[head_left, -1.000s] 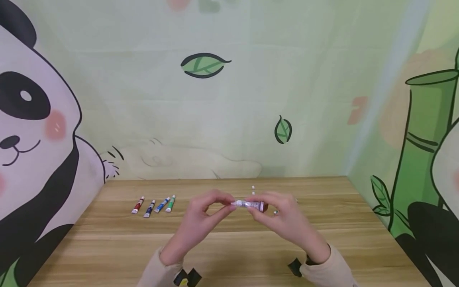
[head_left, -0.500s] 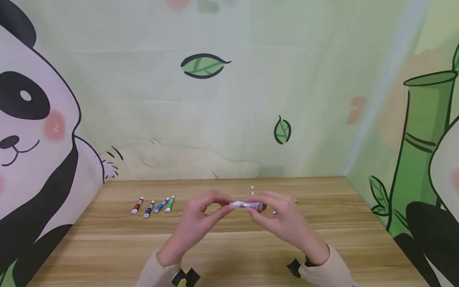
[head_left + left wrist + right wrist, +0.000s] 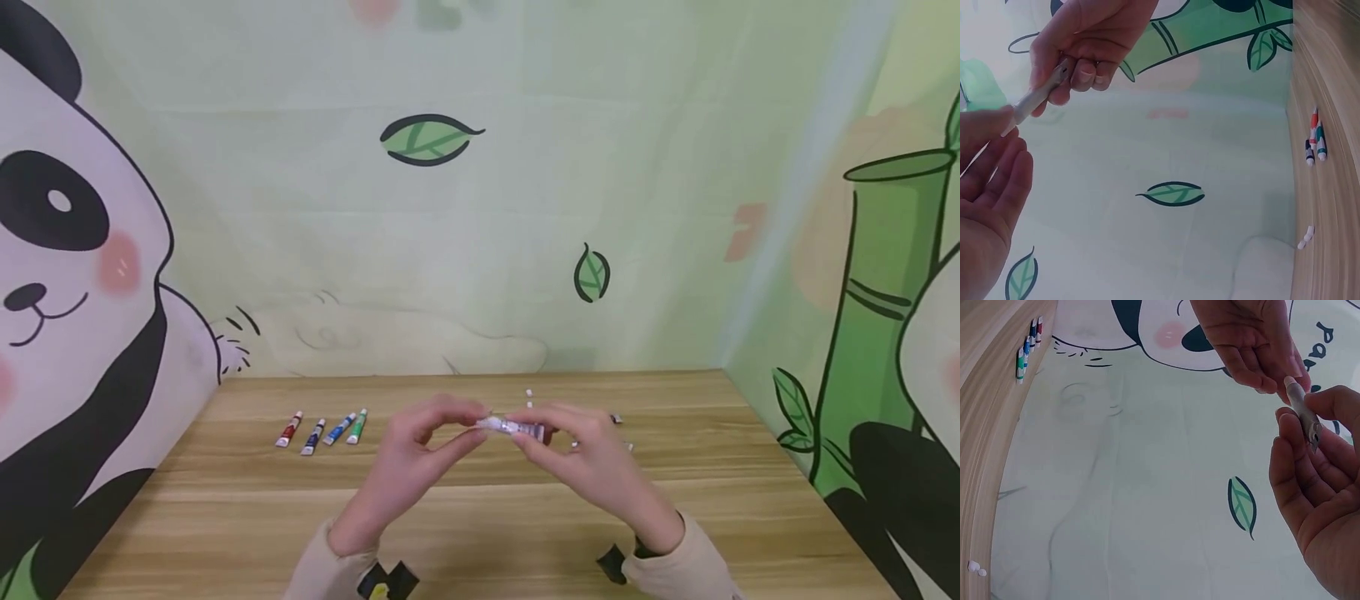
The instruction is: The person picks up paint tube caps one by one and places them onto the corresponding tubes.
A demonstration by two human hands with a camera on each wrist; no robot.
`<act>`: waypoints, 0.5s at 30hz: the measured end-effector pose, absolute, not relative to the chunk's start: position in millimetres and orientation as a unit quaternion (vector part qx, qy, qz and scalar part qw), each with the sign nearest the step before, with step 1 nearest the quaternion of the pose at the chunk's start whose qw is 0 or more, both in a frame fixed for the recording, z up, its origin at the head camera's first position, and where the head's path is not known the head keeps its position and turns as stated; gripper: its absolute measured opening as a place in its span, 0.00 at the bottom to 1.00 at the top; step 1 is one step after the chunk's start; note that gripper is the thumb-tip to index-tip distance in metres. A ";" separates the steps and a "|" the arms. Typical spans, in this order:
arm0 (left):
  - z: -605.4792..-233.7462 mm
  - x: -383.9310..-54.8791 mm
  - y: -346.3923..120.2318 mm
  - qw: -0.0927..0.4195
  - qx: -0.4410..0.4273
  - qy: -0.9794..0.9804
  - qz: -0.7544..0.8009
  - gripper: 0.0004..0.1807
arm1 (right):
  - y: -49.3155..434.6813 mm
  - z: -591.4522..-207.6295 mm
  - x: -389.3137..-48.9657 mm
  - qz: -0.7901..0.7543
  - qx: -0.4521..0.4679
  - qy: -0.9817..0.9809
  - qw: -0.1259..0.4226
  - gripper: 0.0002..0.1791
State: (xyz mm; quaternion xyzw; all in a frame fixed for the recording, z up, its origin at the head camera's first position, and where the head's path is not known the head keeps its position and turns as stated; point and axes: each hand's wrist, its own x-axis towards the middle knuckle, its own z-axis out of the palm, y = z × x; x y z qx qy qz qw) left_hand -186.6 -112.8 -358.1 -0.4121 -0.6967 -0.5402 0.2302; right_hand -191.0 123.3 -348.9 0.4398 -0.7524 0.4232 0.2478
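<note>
Both hands meet over the middle of the table around a small silvery-white paint tube [image 3: 519, 428], held in the air roughly sideways. My left hand [image 3: 427, 437] pinches the narrow white cap end between thumb and fingertips. On the tube's body, my right hand [image 3: 588, 442] has its thumb and fingers closed from the other side. The right wrist view shows the white tip of the tube [image 3: 1297, 400] against the left thumb, with its flat crimped end towards the right palm. Fingers cover part of its label.
Red [image 3: 288, 429], dark blue [image 3: 313, 437], blue [image 3: 339, 428] and green [image 3: 357, 426] paint tubes lie at the table's left. Two small white caps [image 3: 529, 398] lie towards the back. More tubes [image 3: 1314, 137] lie on the right, partly hidden behind my right hand in the head view.
The tube has turned a little between the fingers and shifted slightly left, with the right fingertips moving along. Both hands otherwise stay nearly in place; the tubes on the table are unmoved.
</note>
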 end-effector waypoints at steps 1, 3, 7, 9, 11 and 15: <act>-357.8 -185.8 -113.5 0.218 -0.405 -0.699 -0.548 0.14 | 123.0 -348.9 -190.8 0.425 0.439 -0.751 0.249 0.13; -356.9 -184.4 -115.2 0.198 -0.381 -0.711 -0.557 0.14 | 122.4 -348.8 -190.6 0.428 0.442 -0.748 0.250 0.14; -352.8 -182.6 -116.8 0.182 -0.328 -0.750 -0.545 0.11 | 122.4 -347.8 -190.1 0.429 0.442 -0.748 0.247 0.14; -350.6 -183.0 -116.2 0.184 -0.325 -0.762 -0.529 0.08 | 122.8 -347.7 -189.8 0.427 0.443 -0.749 0.244 0.14; -348.6 -183.3 -115.4 0.187 -0.334 -0.767 -0.515 0.06 | 123.6 -347.7 -189.4 0.426 0.442 -0.751 0.241 0.13; -346.2 -183.1 -115.4 0.193 -0.357 -0.765 -0.500 0.07 | 124.8 -348.8 -188.8 0.424 0.442 -0.753 0.240 0.13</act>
